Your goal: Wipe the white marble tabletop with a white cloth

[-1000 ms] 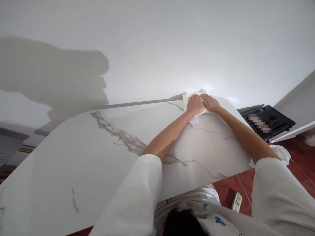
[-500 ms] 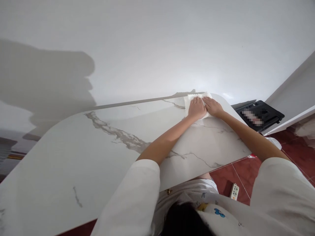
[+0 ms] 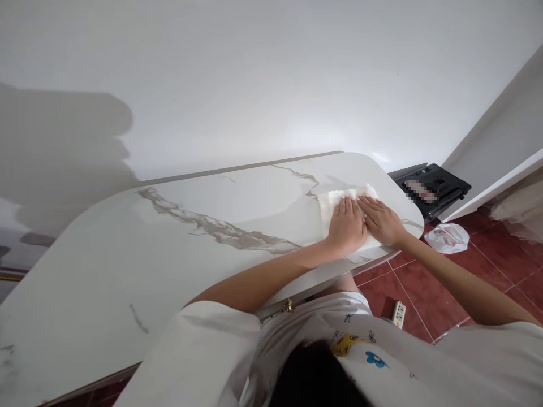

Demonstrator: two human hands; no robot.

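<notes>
A thin white cloth (image 3: 326,212) lies spread on the white marble-patterned table (image 3: 182,288), towards its right end. Both palms press down on it. My left hand (image 3: 348,223) is flat on the cloth with its fingers stretched forward. Beside it, almost touching, my right hand (image 3: 384,223) also lies flat, fingers slanting to the left over the cloth. Parts of the cloth are hidden under the hands.
Behind the table's long far edge rises a white wall (image 3: 237,85). Past the rounded right end is a black case (image 3: 441,189). A white plastic bag (image 3: 447,237) and a power strip (image 3: 399,314) lie on the red tiled floor (image 3: 428,288).
Both hands and the cloth have moved together from the table's far edge towards my body, near the front edge. The view has shifted slightly, and more of the plastic bag shows.
</notes>
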